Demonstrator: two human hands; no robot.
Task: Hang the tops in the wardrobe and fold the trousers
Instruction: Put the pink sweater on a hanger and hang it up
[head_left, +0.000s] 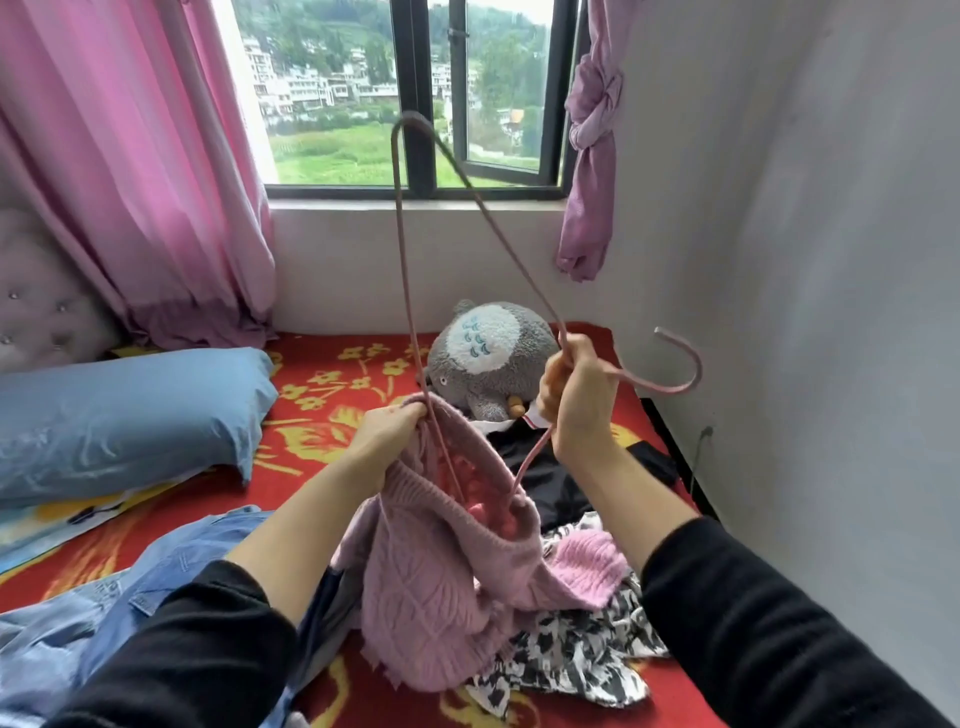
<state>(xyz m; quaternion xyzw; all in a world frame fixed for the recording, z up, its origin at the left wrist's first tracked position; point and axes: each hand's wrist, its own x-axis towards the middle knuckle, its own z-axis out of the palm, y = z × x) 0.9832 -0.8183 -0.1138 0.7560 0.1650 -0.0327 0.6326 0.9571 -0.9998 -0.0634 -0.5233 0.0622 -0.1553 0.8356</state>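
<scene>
Beyond sweater (431, 597) and hanger (675, 389) (pink): plush toy (488, 358).

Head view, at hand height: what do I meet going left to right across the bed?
In order: pillow → left hand gripping the sweater → plush toy → right hand gripping the hanger → its hook.

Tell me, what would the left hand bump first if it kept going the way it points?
Probably the pink hanger, whose wire passes the left hand where it grips the pink sweater. Behind that sits the grey plush toy, though depth is unclear.
</scene>
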